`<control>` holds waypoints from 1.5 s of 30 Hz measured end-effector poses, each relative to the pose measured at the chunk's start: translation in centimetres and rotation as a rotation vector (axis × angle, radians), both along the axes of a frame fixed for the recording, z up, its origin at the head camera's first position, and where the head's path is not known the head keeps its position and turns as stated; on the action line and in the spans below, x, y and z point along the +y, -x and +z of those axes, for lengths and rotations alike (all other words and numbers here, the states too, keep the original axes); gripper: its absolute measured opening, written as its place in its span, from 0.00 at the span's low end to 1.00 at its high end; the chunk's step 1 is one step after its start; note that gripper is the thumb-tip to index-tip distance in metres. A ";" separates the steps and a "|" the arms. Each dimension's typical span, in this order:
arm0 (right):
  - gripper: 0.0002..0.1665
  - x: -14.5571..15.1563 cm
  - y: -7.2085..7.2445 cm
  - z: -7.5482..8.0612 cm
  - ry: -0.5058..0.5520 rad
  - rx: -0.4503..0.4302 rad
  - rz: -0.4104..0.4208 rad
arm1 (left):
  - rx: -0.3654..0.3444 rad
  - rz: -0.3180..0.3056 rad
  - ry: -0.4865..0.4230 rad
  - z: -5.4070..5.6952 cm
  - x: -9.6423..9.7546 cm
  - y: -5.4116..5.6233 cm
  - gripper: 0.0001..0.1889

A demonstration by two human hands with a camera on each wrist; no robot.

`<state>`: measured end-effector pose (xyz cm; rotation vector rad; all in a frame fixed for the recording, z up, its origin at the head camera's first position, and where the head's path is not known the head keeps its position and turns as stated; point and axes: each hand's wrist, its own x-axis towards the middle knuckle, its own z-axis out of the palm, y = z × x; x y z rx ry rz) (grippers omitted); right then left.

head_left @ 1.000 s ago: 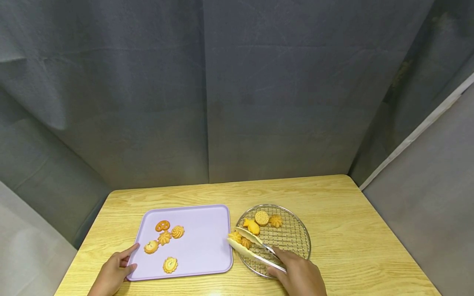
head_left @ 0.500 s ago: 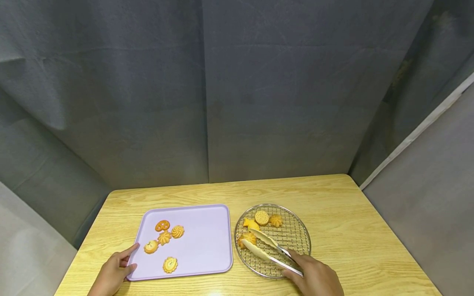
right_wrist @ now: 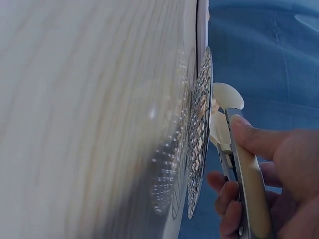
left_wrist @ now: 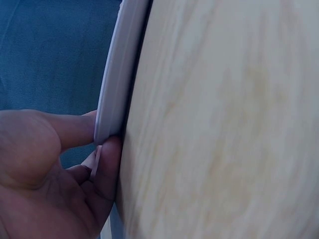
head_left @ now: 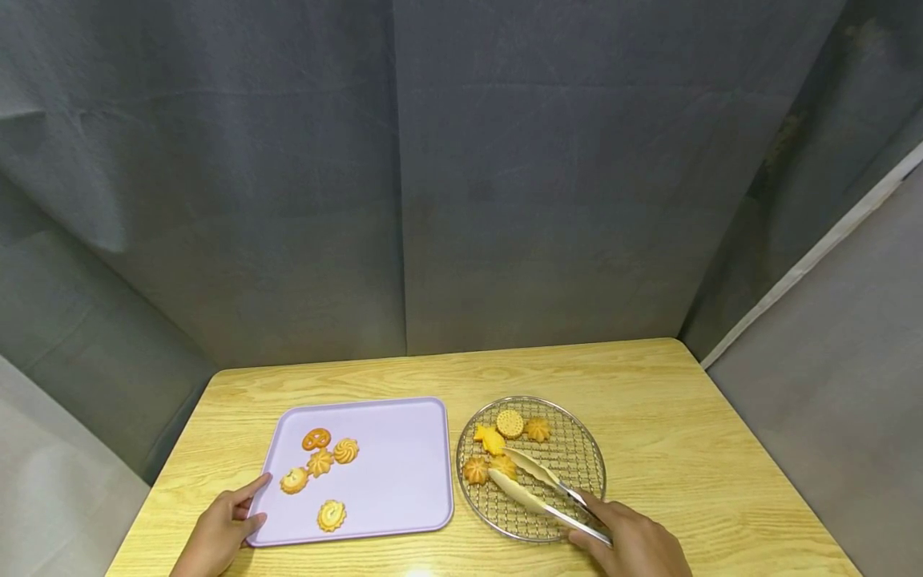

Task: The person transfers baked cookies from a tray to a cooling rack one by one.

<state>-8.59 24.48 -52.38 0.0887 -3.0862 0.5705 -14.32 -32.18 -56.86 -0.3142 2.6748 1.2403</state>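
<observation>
My left hand [head_left: 219,529] pinches the near left corner of a lilac tray [head_left: 404,497], thumb above and fingers under its rim in the left wrist view. My right hand [head_left: 630,537] holds a pair of tongs [right_wrist: 251,184] with cream tips and metal arms. The tongs' tips are parted around a yellow flower-shaped cookie [head_left: 504,465], low over a round wire rack [head_left: 570,481]. Left of it on the rack lies a browner flower-shaped cookie [head_left: 476,470]. Behind are a fish-shaped cookie [head_left: 490,438], a round dotted cookie [head_left: 509,424] and another flower-shaped cookie [head_left: 538,429].
On the tray's left half lie a pretzel-shaped cookie [head_left: 316,438], a swirl cookie [head_left: 346,450], a flower-shaped cookie [head_left: 320,462] and two round fluted cookies, one nearer the front [head_left: 332,515]. Tray and rack stand side by side on a wooden table [head_left: 692,449]. Grey curtains [head_left: 541,200] enclose it.
My right hand and the tongs have moved right from the rack's left edge, and the yellow flower-shaped cookie has shifted right with them, past the browner one. My left hand has stayed on the tray.
</observation>
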 end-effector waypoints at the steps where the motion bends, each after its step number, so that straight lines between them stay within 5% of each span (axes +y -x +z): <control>1: 0.39 0.1 0.0 0.0 -0.001 -0.012 -0.002 | 0.002 0.000 -0.001 0.0 0.0 0.0 0.32; 12: 0.39 0.5 0.3 -0.1 -0.008 -0.116 0.012 | 0.008 0.002 -0.007 -0.2 -0.2 -0.2 0.32; 36: 0.45 -0.1 0.3 0.6 -0.007 -0.099 0.015 | 0.020 -0.002 0.000 -0.1 0.0 -0.2 0.32; 45: 0.43 -0.9 0.1 0.4 -0.009 0.011 0.058 | 0.018 0.004 0.007 0.0 0.0 -0.4 0.32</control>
